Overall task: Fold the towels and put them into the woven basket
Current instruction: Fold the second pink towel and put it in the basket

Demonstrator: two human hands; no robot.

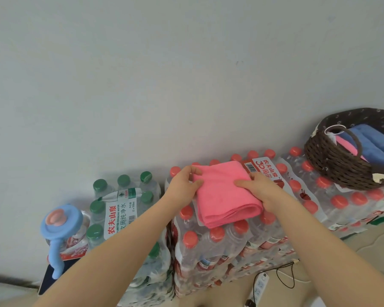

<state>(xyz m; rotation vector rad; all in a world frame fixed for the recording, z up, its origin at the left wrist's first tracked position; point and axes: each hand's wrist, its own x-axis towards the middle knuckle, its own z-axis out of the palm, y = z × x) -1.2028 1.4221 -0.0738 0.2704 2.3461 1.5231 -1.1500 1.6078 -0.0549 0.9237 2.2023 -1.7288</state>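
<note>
A pink towel [224, 193], folded into a thick rectangle, lies on top of shrink-wrapped packs of red-capped water bottles [211, 242]. My left hand [183, 183] grips its far left corner between thumb and fingers. My right hand [258, 188] holds the towel's right edge, thumb resting on top. The dark brown woven basket [335, 165] stands on the bottle packs at the far right. Inside it lie a folded blue towel [370, 147] and a pink towel [347, 145].
A pack of green-capped bottles [120, 209] stands to the left, lower than the red-capped stack. A blue jug with a pink knob [60, 222] sits at far left, above a dark tablet [51, 278]. A power strip and cables [259, 286] lie on the floor. A plain wall rises behind.
</note>
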